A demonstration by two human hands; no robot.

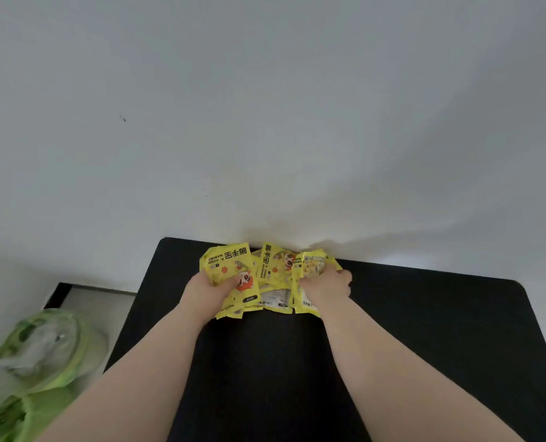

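Several yellow hand-warmer packets (273, 266) lie bunched together at the far edge of a black table (424, 330), up against the white wall. My left hand (206, 288) grips the left packets, thumb over a packet with a cartoon figure. My right hand (327, 285) grips the packets on the right side of the bunch, fingers curled into them. Some packets lie flat between the two hands, partly hidden under them.
A white wall (265, 122) rises straight behind the table. A green and clear plastic bag (32, 362) sits low at the left, beside the table. Light floor shows at the left and right of the table.
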